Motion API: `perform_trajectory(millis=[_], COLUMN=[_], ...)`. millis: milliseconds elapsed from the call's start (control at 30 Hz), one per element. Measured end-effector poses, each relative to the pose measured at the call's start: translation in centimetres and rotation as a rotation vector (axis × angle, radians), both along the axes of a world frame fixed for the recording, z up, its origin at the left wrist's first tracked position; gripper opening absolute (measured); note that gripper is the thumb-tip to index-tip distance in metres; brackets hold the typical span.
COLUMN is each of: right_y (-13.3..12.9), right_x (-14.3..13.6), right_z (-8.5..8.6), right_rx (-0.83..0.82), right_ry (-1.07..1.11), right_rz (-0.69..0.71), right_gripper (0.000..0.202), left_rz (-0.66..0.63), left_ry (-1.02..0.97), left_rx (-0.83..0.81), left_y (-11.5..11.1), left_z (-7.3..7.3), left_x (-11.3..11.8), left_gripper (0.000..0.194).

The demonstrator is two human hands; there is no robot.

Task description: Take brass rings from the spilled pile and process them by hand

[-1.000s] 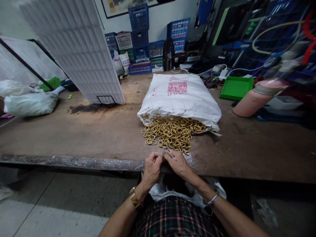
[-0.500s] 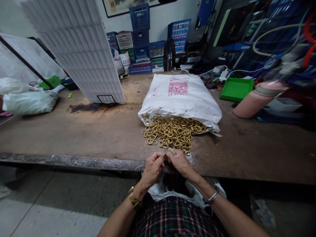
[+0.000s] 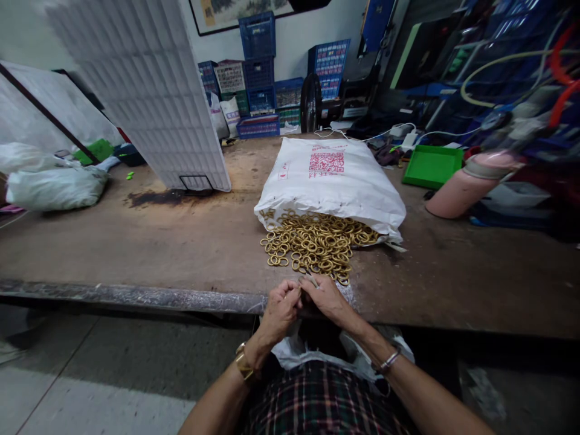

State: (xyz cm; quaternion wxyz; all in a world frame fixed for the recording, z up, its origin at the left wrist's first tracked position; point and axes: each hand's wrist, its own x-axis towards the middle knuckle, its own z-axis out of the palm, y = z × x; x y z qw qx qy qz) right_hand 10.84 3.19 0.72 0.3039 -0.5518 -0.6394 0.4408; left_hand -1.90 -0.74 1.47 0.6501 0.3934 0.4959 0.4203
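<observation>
A heap of gold-coloured rings (image 3: 317, 241) spills from the mouth of a white sack (image 3: 335, 181) with red print, lying on the brown table (image 3: 181, 254). Just in front of the heap, at the table's front edge, my two hands meet fingertip to fingertip. My left hand (image 3: 281, 307) is closed in a pinch, and what lies between its fingers is too small to make out. My right hand (image 3: 327, 297) is closed too, with a small pale tool-like piece (image 3: 312, 281) showing between thumb and fingers.
Left of the sack stands a tall white ribbed panel (image 3: 154, 90). A green tray (image 3: 432, 166) and a pink bottle (image 3: 466, 187) are at the right. White bags (image 3: 57, 187) lie far left. Blue crates (image 3: 258, 66) and a black fan (image 3: 310, 103) stand behind.
My right hand's fingers have turned slightly, and the pale piece sits at a different angle. The gold ring seen between my fingertips earlier is now hidden. The view has shifted slightly.
</observation>
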Motion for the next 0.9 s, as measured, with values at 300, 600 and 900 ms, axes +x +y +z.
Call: perform_trajectory(millis=[300, 600, 900], right_y=[-0.2, -0.2, -1.4], right_x=[-0.2, 0.1, 1.3], right_z=[0.0, -0.1, -0.1], right_rx=[0.002, 0.003, 0.254], right_ry=[0.027, 0.022, -0.519], right_rz=[-0.037, -0.041, 0.17], right_gripper=[0.03, 0.028, 0.019], left_rz=[-0.033, -0.019, 0.054], left_ry=[-0.029, -0.032, -0.015], left_rx=[0.03, 0.031, 0.057], left_y=[0.0, -0.1, -0.4], left_z=[0.0, -0.1, -0.5], left_x=[0.0, 0.0, 0.1], left_gripper=[0.037, 0.04, 0.036])
